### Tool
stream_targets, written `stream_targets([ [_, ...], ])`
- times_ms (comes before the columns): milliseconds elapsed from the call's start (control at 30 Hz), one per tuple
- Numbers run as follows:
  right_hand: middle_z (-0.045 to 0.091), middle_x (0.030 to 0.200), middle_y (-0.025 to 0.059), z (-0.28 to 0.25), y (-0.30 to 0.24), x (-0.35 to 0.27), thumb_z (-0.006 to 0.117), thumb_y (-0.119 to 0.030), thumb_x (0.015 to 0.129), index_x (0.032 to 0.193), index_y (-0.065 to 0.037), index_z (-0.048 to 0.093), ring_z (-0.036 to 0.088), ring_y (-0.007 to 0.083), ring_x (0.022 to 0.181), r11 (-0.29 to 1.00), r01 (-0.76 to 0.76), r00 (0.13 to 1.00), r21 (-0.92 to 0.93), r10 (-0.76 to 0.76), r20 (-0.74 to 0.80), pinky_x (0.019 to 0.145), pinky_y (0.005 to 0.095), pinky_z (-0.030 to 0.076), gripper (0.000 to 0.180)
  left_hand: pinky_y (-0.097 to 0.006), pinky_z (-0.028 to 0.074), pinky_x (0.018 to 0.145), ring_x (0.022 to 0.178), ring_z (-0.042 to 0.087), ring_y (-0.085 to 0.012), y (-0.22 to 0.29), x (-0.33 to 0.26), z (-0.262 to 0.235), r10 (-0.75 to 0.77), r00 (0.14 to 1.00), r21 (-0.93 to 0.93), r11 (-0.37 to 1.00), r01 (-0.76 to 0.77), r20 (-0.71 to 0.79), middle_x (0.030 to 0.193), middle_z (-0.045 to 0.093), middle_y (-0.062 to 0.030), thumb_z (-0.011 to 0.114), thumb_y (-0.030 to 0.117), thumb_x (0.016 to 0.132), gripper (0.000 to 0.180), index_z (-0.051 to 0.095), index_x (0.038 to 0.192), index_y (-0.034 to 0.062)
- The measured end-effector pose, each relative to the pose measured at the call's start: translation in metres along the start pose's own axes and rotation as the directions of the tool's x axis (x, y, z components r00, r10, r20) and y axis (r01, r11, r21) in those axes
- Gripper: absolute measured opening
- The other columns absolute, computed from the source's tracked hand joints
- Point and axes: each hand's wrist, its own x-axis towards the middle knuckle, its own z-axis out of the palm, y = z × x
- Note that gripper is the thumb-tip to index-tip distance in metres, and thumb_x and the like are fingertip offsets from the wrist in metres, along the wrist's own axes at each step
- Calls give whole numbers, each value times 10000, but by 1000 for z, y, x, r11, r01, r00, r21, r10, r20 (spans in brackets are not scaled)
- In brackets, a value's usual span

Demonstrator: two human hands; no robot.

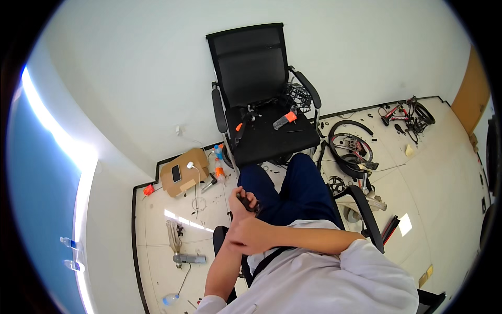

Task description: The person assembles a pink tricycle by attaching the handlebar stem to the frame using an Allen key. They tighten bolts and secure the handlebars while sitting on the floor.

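My left hand is closed round a small dark object above my lap; its kind is too hidden to make out. Across my left wrist lies my right hand, its fingers curled round the wrist and partly hidden. Just ahead of my knees stands a black mesh office chair. On its seat are an orange-and-grey tool or packet, a black wire basket and several dark bike parts.
Left on the floor lie a cardboard sheet with a phone, a bottle with an orange label and a metal part. To the right are a bicycle wheel, a small bike frame and my chair's armrest.
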Motion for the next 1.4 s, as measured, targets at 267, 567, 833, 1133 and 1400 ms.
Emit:
stream_targets([
  [267,479,589,52,-38,43,-67,711,-6,736,584,-79,456,491,238,553,940,329,934,-91,-339,-117,617,375,419,305,-335,309,551,421,319,-125,15,-11,-5,-76,989,-244,964,105,123,520,351,51,529,288,899,330,383,617,196],
  [567,619,783,83,-66,109,-5,596,-98,914,925,-12,578,588,143,708,820,-183,586,542,534,-609,675,278,464,89,-335,300,522,379,319,-121,3,-22,6,-281,912,-32,952,304,297,489,355,60,465,392,962,416,389,597,207],
  [833,622,752,-5,-19,32,27,609,-132,934,968,-44,588,568,65,698,538,-235,819,810,558,-133,644,250,448,97,-324,404,482,538,494,-223,-53,16,-29,-89,874,-175,965,194,478,610,501,-41,477,441,949,340,580,757,180],
  [1133,682,973,85,-36,19,-44,747,-242,816,1027,-43,669,605,236,1079,999,37,996,-36,-40,-85,1040,431,388,300,-387,329,572,491,334,-171,11,-9,-15,-65,995,-153,985,76,72,593,421,-15,446,383,939,339,404,681,167],
  [1400,729,883,-20,-86,30,-55,735,-412,830,775,-62,730,570,173,935,906,91,996,-413,-78,47,846,356,388,354,-421,346,660,510,355,-178,13,-8,-14,-15,1000,-245,970,14,-3,601,414,-9,455,365,935,323,407,680,172],
])
